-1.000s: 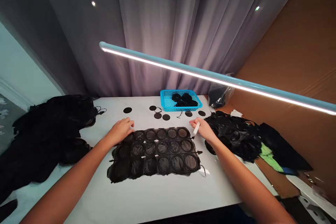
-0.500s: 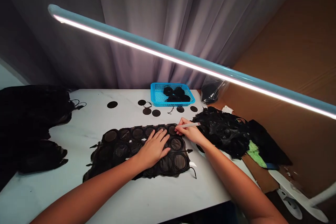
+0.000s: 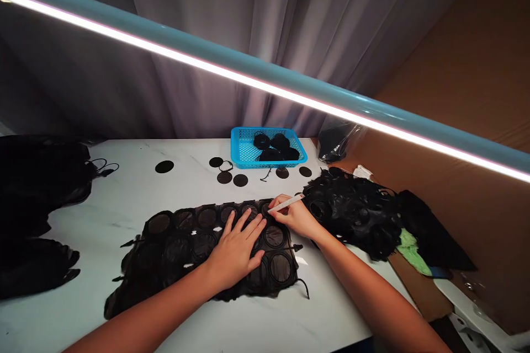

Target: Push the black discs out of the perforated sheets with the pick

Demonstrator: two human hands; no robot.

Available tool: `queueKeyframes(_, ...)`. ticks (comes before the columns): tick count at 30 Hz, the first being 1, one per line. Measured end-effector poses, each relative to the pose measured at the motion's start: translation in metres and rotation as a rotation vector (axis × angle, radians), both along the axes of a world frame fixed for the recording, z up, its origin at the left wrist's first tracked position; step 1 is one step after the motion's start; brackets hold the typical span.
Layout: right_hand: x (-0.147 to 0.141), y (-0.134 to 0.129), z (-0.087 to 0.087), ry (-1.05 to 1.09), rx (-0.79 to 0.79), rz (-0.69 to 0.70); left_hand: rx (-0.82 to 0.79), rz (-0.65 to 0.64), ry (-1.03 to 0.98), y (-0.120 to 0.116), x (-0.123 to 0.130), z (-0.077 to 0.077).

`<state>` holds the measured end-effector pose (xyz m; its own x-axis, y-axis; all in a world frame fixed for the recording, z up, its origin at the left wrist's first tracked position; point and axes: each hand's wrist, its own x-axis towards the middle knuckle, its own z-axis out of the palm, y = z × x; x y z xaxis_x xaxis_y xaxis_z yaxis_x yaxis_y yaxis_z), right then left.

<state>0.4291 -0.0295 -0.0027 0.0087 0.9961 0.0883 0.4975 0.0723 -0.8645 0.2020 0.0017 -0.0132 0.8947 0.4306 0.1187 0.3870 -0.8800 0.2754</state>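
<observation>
A dark sheet-like piece [image 3: 159, 223] with rows of round rings lies flat on the white table [image 3: 124, 187]. My left hand [image 3: 236, 253] rests on it, palm down with fingers spread. At the sheet's upper right corner, my right hand [image 3: 296, 216] is closed around a thin white pen-like stick [image 3: 287, 203]. The stick's lower end reaches one of the round rings; whether it touches is too small to tell. Short black cords stick out from the sheet's left and right edges. Beyond the sheet lie several loose black discs [image 3: 224, 177].
A blue basket [image 3: 235, 149] with black round pieces stands at the back. To the right is a heap of black ringed pieces [image 3: 360, 209] beside a green cloth [image 3: 409, 248]. Black material [image 3: 37, 193] covers the left side. A lit tube lamp [image 3: 232, 63] crosses above.
The view has shifted a little, bringing the lamp closer. The stick in my right hand is tilted more steeply, and its tip now shows at the corner ring. My left hand stays on the sheet.
</observation>
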Motion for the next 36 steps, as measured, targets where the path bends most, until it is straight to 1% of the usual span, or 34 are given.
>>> queueKeyframes(2,0.001,-0.001,0.000,-0.024,0.008,-0.001,-0.004,-0.002,0.006,0.001,0.000,0.000)
queueKeyframes(11,0.004,-0.002,0.000,0.003,-0.029,0.043,0.011,-0.016,0.004,0.002,0.001,-0.001)
queueKeyframes(20,0.002,-0.003,0.009,-0.073,-0.043,0.063,0.051,-0.019,0.004,0.002,0.001,-0.002)
queueKeyframes(31,0.003,0.000,0.007,-0.083,-0.031,0.086,0.054,-0.025,-0.007,0.002,0.000,-0.005)
queueKeyframes(36,0.000,-0.001,0.011,-0.138,-0.006,0.109,0.044,-0.024,0.000,0.002,0.000,-0.005)
